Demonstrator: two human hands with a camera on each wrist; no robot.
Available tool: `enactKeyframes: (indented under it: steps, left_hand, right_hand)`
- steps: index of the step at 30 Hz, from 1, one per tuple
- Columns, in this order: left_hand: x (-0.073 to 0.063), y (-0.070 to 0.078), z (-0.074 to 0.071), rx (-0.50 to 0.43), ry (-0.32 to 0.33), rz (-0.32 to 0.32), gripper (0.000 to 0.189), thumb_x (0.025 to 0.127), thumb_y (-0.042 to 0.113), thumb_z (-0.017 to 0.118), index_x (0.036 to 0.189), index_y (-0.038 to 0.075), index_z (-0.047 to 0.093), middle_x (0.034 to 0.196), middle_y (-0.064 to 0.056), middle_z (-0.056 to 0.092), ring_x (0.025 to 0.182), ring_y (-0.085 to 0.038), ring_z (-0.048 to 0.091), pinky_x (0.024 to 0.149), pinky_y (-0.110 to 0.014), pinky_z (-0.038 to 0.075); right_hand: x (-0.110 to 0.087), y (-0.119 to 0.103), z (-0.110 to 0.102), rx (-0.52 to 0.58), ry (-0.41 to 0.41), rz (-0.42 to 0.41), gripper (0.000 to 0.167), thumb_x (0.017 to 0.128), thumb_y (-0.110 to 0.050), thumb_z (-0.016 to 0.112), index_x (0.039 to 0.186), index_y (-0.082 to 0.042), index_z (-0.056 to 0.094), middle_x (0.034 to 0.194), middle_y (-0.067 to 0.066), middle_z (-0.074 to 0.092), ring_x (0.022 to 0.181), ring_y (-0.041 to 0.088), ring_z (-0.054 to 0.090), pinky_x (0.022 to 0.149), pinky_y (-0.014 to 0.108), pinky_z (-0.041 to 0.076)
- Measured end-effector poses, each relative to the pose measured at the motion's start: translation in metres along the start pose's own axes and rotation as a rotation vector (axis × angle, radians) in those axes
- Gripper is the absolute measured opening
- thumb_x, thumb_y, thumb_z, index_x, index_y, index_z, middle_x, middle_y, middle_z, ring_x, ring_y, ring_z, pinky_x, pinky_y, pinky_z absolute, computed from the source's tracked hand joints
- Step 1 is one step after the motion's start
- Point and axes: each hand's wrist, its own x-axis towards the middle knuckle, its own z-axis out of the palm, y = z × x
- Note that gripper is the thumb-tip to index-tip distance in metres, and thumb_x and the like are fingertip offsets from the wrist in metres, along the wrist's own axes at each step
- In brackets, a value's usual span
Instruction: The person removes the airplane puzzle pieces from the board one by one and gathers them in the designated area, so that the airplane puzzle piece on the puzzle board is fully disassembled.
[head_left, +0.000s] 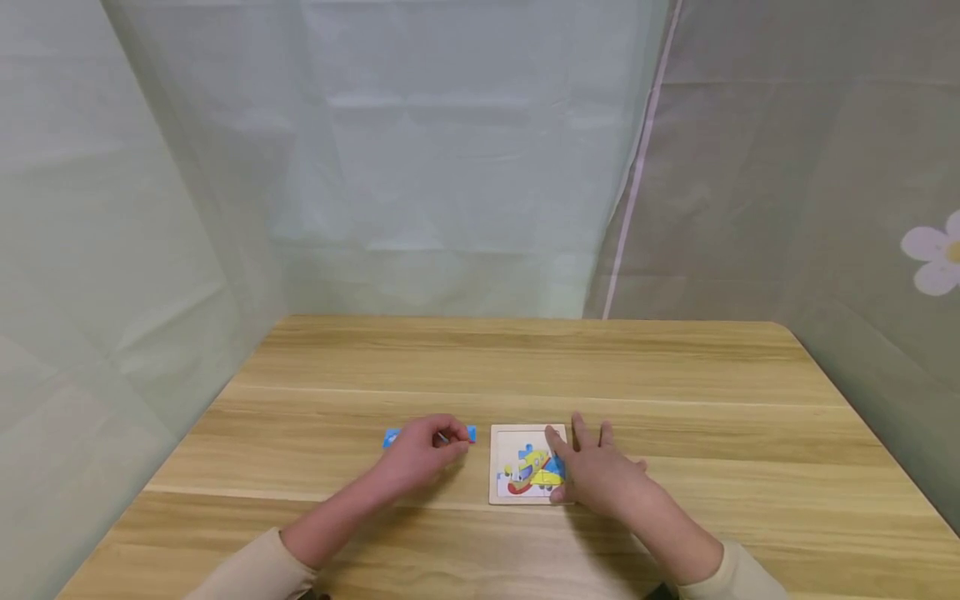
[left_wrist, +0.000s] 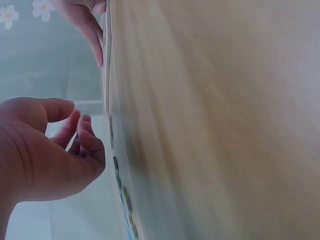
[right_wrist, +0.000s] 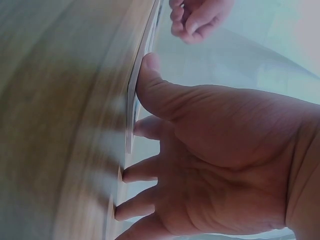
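A square wooden jigsaw tray (head_left: 491, 467) lies on the table, partly filled with pieces picturing a yellow and red plane (head_left: 531, 471). My right hand (head_left: 603, 479) is spread over its right side. The thumb (right_wrist: 150, 75) and index finger press on the tray while the other fingers touch the tabletop beyond it. To the left, my left hand (head_left: 423, 450) hovers close over loose blue puzzle pieces (head_left: 391, 437), its fingers loosely bent. In the left wrist view the thumb and fingertips of this hand (left_wrist: 55, 150) show nothing held between them. The hand covers part of the pieces.
The wood-grain table (head_left: 712, 392) extends around the tray on all sides. Pale cloth curtains (head_left: 465, 167) hang behind the far edge and at both sides; the right one bears a flower print (head_left: 933, 254).
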Motion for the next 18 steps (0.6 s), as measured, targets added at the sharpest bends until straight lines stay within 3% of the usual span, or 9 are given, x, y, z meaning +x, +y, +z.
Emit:
enactKeyframes:
  steps: [7,18]
  left_hand:
    - [0.010,0.009,0.012,0.065,-0.016,-0.006,0.004,0.093,0.013,0.071,0.097,0.013,0.070,0.088,0.003,0.064,0.078,-0.016,0.056,0.063,-0.027,0.048]
    - [0.025,0.016,0.028,0.039,-0.092,0.031,0.005,0.093,0.014,0.072,0.095,0.012,0.069,0.085,0.003,0.062,0.078,-0.016,0.055,0.069,-0.029,0.048]
  right_hand:
    - [0.001,0.000,0.000,-0.017,-0.007,0.002,0.085,0.086,-0.042,0.076,0.158,-0.020,0.036,0.164,0.025,0.017,0.141,0.063,0.016,0.077,0.088,0.030]
    - [0.001,-0.001,0.000,0.003,-0.005,0.014,0.084,0.087,-0.042,0.076,0.157,-0.020,0.037,0.164,0.025,0.017,0.141,0.063,0.014,0.078,0.088,0.028]
